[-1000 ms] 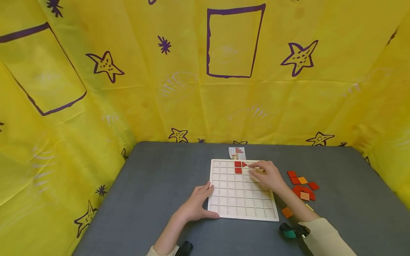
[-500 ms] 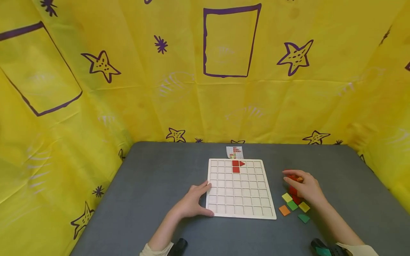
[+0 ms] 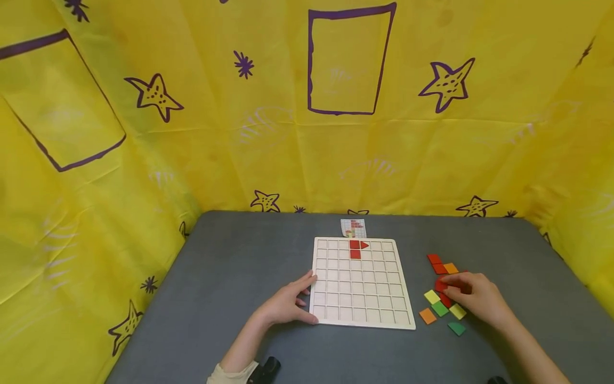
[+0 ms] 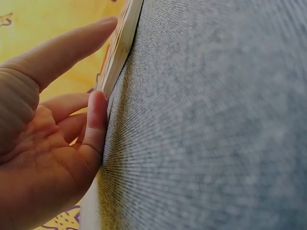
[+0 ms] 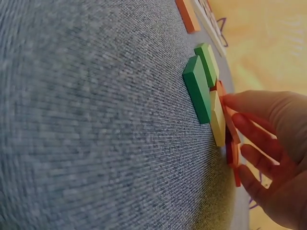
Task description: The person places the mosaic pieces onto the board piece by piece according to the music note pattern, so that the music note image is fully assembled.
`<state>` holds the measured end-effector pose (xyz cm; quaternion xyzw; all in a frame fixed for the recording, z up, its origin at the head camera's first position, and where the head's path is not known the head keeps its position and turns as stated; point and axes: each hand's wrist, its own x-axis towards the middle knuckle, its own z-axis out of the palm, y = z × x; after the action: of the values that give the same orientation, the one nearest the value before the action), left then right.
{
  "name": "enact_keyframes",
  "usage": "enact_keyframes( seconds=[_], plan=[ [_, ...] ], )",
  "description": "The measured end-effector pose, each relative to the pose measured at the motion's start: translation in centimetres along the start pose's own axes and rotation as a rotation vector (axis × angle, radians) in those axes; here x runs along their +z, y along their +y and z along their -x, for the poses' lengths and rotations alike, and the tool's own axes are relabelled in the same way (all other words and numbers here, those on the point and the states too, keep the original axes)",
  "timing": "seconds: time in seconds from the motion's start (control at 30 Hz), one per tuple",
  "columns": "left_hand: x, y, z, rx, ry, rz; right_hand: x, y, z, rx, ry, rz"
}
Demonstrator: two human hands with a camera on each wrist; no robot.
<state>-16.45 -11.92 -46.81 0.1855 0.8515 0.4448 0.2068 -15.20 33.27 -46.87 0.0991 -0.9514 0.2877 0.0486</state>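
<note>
A white gridded board (image 3: 357,290) lies flat on the table, with two red squares (image 3: 355,254) and a red triangle (image 3: 364,245) in its upper cells. My left hand (image 3: 288,305) rests at its lower left, thumb by the corner and fingertips along the left edge. Over the loose tiles to the right is my right hand (image 3: 479,297), thumb and forefinger reaching a rounded red tile (image 3: 438,285). The right wrist view shows a gap between thumb (image 5: 240,100) and fingers, with the fingertips at the red tiles; the palm hides part of the pile.
Behind the board lies a small printed pattern card (image 3: 353,228). Nearer on the right are a yellow tile (image 3: 431,297), green tiles (image 3: 439,309) and an orange square (image 3: 427,316). More red tiles (image 3: 434,258) lie farther back. A yellow cloth (image 3: 288,160) encloses the table.
My right hand has left the board's upper cells, gone right to the loose tiles, then shifted slightly nearer over the pile. The left hand stays at the board's edge.
</note>
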Motion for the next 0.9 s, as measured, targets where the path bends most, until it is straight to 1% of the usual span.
enact_keyframes(
  seconds=[0.13,0.23,0.3,0.47,0.53,0.8,0.9],
  plan=[
    [-0.07,-0.41,-0.06,-0.015,-0.013,0.058,0.18,-0.05,0.07,-0.052,0.026,-0.005],
    [-0.10,-0.60,-0.13,-0.020,-0.018,0.081,0.18,-0.27,0.22,-0.056,0.041,-0.002],
    [-0.11,-0.55,-0.07,-0.014,-0.017,0.091,0.18,-0.38,0.35,-0.041,0.050,0.018],
    [-0.09,-0.48,0.07,0.003,-0.008,0.093,0.23,-0.52,0.58,0.007,0.047,0.053],
    [-0.09,-0.54,0.06,0.004,-0.007,0.088,0.26,-0.54,0.59,0.013,0.043,0.050],
    [0.13,-0.83,-0.02,-0.011,-0.013,0.087,0.76,-0.23,0.31,-0.009,0.072,0.067],
    [0.11,-0.85,0.06,-0.005,-0.013,0.094,0.95,-0.09,0.17,-0.012,0.073,0.070]
  ],
)
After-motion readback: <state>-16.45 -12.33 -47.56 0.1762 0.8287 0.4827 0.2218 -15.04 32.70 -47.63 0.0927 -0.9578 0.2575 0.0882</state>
